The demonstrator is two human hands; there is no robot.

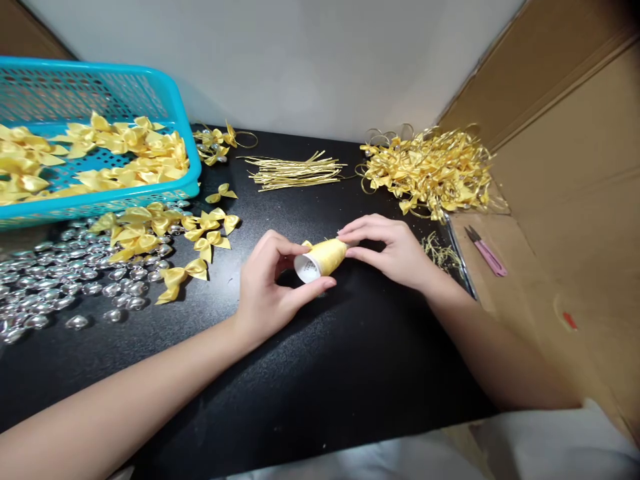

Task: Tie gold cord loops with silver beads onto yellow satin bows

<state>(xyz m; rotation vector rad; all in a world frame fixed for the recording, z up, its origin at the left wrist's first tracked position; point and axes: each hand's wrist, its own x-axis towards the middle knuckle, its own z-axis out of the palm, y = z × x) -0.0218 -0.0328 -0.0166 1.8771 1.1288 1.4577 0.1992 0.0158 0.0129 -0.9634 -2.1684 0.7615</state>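
A spool of yellow thread (329,257) lies on its side between my two hands, its white round base facing me. My left hand (273,280) grips the base end, with the thumb along the near side and the fingers behind. At the narrow end, my right hand (387,248) has its thumb and fingertips closed around the tip. A bit of yellow ribbon (307,245) shows behind the spool by the left fingers; most of it is hidden. Nearest to my left hand are loose yellow satin bows (213,244).
A turquoise basket (183,133) of yellow bows stands at the back left, with silver heart beads (117,290) before it. Gold twist ties (295,172) lie at the back, beside a heap of finished bows (430,170). Pink thread snips (486,252) rest on cardboard at the right.
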